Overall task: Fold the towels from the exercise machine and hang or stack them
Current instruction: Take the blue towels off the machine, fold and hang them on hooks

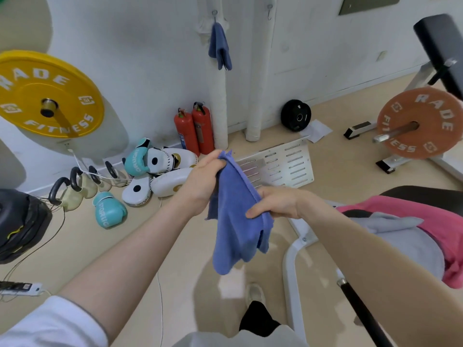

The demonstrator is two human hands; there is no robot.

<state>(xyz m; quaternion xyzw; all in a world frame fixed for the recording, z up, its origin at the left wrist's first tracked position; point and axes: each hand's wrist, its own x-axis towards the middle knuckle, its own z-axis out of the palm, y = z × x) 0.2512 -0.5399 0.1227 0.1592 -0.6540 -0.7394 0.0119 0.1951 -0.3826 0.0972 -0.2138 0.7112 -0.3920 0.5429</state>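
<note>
Fingers of the left hand [200, 181] were curled round the top edge of a blue towel [238, 221], pinching its upper corner, while the right hand [275, 202] gripped the same towel lower down along its right edge, thumb on the near side and fingers wrapped behind the cloth. Between the two hands the towel hung folded lengthwise in mid-air above the beige floor [125, 246], its loose lower end dangling free. A second blue towel [220, 46] hung from a hook [214, 13] on the white wall, well beyond the hands. To the right, a pink towel [426, 216] and a grey towel [400, 236] lay draped over the white-framed exercise machine [292, 271]. Against the wall stood two red fire extinguishers [195, 131], with teal boxing gloves [109, 212] and white punch pads [172, 181] on the floor beside them. A yellow weight plate [50, 93] sat at the left, an orange weight plate [421, 121] at the right.
</note>
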